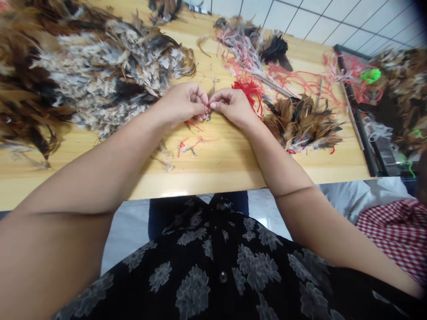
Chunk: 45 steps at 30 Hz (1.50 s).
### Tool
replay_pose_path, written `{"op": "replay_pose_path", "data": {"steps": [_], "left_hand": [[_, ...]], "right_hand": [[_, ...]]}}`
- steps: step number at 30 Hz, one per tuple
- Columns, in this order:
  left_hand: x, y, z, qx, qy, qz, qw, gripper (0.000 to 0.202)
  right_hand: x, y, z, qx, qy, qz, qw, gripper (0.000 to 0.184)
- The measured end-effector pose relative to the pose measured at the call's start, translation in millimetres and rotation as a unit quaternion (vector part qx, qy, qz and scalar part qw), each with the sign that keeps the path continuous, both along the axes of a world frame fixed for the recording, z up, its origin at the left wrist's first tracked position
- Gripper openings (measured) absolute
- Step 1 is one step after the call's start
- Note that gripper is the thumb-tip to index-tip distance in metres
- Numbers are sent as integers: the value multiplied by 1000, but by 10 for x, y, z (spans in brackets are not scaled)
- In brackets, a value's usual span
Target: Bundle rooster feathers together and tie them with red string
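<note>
The left hand (pixel 185 103) and right hand (pixel 231 104) meet above the table (pixel 233 164). Their fingers pinch together a small feather (pixel 211 91) with red thread (pixel 207 109). A brown feather bundle (pixel 302 122) lies near the right hand.

This is a small handcraft workshop where feathers are sorted and bound, more a workroom than a home. A long pale wooden table (pixel 233 164) carries a large heap of brown, white and black feathers (pixel 83 75), a smaller tied feather bundle (pixel 300 122), a skein of red thread (pixel 250 89), tangles of pink and white string (pixel 253 53) and snipped red thread scraps (pixel 188 144). A dark-framed bin (pixel 363 133) at the table's end holds more feathers and string with green ties (pixel 371 75), and the white tiled floor (pixel 333 22) beyond suits a plain working room.
</note>
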<state>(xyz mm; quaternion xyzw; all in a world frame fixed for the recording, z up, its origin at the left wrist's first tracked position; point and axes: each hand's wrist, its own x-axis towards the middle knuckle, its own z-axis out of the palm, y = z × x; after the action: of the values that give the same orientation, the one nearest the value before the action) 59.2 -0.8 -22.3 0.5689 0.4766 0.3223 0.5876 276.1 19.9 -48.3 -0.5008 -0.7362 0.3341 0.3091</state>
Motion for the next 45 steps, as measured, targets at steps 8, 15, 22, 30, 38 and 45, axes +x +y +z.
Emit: {"op": "replay_pose_path", "data": {"steps": [8,15,22,30,38,45], "left_hand": [[59,-78,149,-28,-30,9,999,33],[108,-145,299,-97,-62,36,993,45],[97,-108,237,-68,-88,71,991,43],[112,-71,80,-23,-100,48,994,35],[4,-46,122,-62,-120,-6,991,34],[-26,51,-3,-41,-98,9,994,28]], "right_hand": [[32,112,-75,22,-6,-34,999,19],[-19,8,-40,14,1,-17,1000,13],[-23,-18,6,-3,11,-18,1000,16],[-50,-64,28,6,-22,-14,1000,10],[-68,-103,72,49,-109,31,992,12],[-72,-115,81,51,-116,48,991,19]]}}
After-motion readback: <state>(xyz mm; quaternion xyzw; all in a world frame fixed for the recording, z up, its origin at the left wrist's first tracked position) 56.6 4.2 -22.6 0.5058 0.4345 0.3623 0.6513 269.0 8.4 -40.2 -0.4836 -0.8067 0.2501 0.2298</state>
